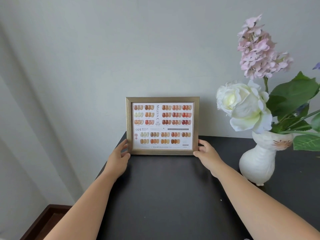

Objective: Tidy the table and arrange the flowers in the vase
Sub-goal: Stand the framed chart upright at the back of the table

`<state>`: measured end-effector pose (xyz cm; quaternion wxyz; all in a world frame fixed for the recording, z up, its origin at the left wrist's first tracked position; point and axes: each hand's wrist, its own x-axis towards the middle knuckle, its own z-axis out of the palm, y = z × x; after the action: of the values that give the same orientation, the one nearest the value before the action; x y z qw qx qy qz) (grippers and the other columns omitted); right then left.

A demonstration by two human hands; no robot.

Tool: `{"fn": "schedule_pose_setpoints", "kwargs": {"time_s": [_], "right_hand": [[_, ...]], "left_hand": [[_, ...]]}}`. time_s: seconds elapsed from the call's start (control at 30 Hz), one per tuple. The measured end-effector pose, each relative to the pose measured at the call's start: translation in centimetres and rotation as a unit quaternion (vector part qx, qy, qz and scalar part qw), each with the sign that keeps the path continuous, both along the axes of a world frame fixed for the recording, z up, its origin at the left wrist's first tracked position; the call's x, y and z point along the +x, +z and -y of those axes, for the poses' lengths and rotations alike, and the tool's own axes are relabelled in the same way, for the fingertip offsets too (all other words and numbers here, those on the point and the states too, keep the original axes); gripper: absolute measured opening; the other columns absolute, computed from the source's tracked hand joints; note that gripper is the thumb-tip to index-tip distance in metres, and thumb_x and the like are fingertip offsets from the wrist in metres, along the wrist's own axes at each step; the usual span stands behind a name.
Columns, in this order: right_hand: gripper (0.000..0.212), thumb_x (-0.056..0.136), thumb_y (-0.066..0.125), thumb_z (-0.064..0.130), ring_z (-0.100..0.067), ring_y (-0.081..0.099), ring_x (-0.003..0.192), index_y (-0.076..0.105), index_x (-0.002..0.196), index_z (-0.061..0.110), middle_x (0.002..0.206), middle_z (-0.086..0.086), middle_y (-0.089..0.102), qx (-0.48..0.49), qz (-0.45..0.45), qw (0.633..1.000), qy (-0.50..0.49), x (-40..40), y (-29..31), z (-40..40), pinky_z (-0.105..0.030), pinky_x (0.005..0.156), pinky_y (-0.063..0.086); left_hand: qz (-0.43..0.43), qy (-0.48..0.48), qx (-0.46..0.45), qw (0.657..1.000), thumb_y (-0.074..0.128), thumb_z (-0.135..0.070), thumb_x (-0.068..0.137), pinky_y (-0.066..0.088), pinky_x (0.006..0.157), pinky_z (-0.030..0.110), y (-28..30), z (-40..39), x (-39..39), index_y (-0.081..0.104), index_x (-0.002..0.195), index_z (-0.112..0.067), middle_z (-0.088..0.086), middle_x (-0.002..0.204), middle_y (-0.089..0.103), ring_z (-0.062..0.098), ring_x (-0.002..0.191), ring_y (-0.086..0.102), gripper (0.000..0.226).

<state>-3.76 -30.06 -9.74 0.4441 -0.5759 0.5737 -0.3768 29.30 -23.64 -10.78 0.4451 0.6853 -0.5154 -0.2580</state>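
Observation:
A gold-framed picture (162,125) showing rows of nail colour samples stands upright at the back of the black table (166,196), near the wall. My left hand (119,156) grips its lower left edge and my right hand (207,154) grips its lower right edge. To the right stands a white ceramic vase (259,161). It holds a large white rose (242,104), a tall pink hydrangea stem (259,51) and green leaves (294,96).
A pale grey wall (121,49) rises right behind the table. The table's left edge runs diagonally beside my left forearm. A dark brown wooden piece of furniture (46,220) sits lower left, below table level.

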Motion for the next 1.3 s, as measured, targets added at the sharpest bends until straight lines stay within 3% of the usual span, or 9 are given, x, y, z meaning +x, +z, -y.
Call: {"fn": "schedule_pose_setpoints", "kwargs": {"time_s": [0.23, 0.4, 0.7, 0.87, 1.03, 1.2, 1.3], "right_hand": [[0.067, 0.086, 0.058, 0.004, 0.004, 0.056, 0.096, 0.037, 0.145, 0.028, 0.119, 0.01, 0.061, -0.01, -0.002, 1.0, 0.005, 0.1, -0.1, -1.0, -0.014, 0.069, 0.04], [0.064, 0.087, 0.059, 0.005, -0.003, 0.056, 0.099, 0.037, 0.144, 0.026, 0.129, 0.005, 0.06, -0.013, -0.016, 1.0, 0.004, 0.0, -0.2, -1.8, -0.015, 0.071, 0.039], [0.063, 0.088, 0.06, 0.007, -0.005, 0.051, 0.109, 0.035, 0.144, 0.023, 0.14, 0.005, 0.054, -0.013, -0.062, 0.998, 0.015, -0.5, -0.8, -2.6, -0.023, 0.088, 0.038], [0.072, 0.087, 0.059, 0.009, -0.007, 0.051, 0.116, 0.027, 0.148, 0.03, 0.134, 0.009, 0.056, -0.008, -0.064, 0.998, 0.025, -0.7, -0.7, -3.0, -0.021, 0.081, 0.039], [0.081, 0.086, 0.058, 0.01, -0.012, 0.048, 0.126, 0.016, 0.151, 0.034, 0.138, 0.005, 0.053, -0.005, -0.062, 0.998, 0.016, -0.9, -0.7, -3.4, -0.026, 0.091, 0.037], [0.083, 0.085, 0.059, 0.01, -0.016, 0.044, 0.133, 0.016, 0.15, 0.039, 0.149, -0.002, 0.043, 0.004, -0.03, 0.999, 0.016, -1.8, -0.7, -4.3, -0.027, 0.092, 0.038], [0.083, 0.085, 0.06, 0.011, -0.015, 0.044, 0.133, 0.017, 0.149, 0.04, 0.149, -0.001, 0.043, 0.007, -0.023, 0.999, 0.024, -2.4, -0.8, -4.7, -0.027, 0.093, 0.038]], "left_hand": [[-0.006, 0.001, 0.014, 1.0, 0.045, 0.002, 0.095, 0.038, 0.103, 0.027, 0.4, -0.9, -0.8, 0.032, 0.152, -0.025, -0.01, 0.148, 0.047, 0.014, 0.129, 0.053, 0.064], [-0.005, 0.014, 0.02, 1.0, 0.046, 0.001, 0.096, 0.036, 0.104, 0.028, 0.5, -1.3, -1.2, 0.03, 0.153, -0.019, -0.003, 0.151, 0.044, 0.017, 0.131, 0.051, 0.063], [0.017, 0.012, 0.036, 0.999, 0.046, -0.003, 0.095, 0.038, 0.109, 0.033, 0.4, -2.1, -1.4, 0.032, 0.152, -0.025, -0.005, 0.15, 0.041, 0.015, 0.134, 0.047, 0.063], [0.063, 0.012, 0.04, 0.997, 0.046, -0.007, 0.094, 0.038, 0.11, 0.035, 0.0, -2.5, -1.8, 0.027, 0.154, -0.025, -0.002, 0.15, 0.039, 0.014, 0.135, 0.045, 0.066], [0.112, 0.027, 0.047, 0.992, 0.047, -0.01, 0.093, 0.037, 0.107, 0.033, 0.0, -3.5, -2.5, 0.025, 0.155, -0.024, 0.001, 0.152, 0.038, 0.018, 0.135, 0.043, 0.067], [0.213, 0.035, 0.042, 0.976, 0.044, -0.012, 0.091, 0.043, 0.088, 0.03, -0.5, -6.4, -4.8, 0.026, 0.153, -0.024, -0.005, 0.157, 0.031, 0.02, 0.131, 0.045, 0.065], [0.256, 0.016, 0.054, 0.965, 0.043, -0.018, 0.093, 0.042, 0.102, 0.038, -1.1, -8.2, -7.2, 0.023, 0.155, -0.023, -0.007, 0.159, 0.026, 0.021, 0.14, 0.036, 0.065]]}}
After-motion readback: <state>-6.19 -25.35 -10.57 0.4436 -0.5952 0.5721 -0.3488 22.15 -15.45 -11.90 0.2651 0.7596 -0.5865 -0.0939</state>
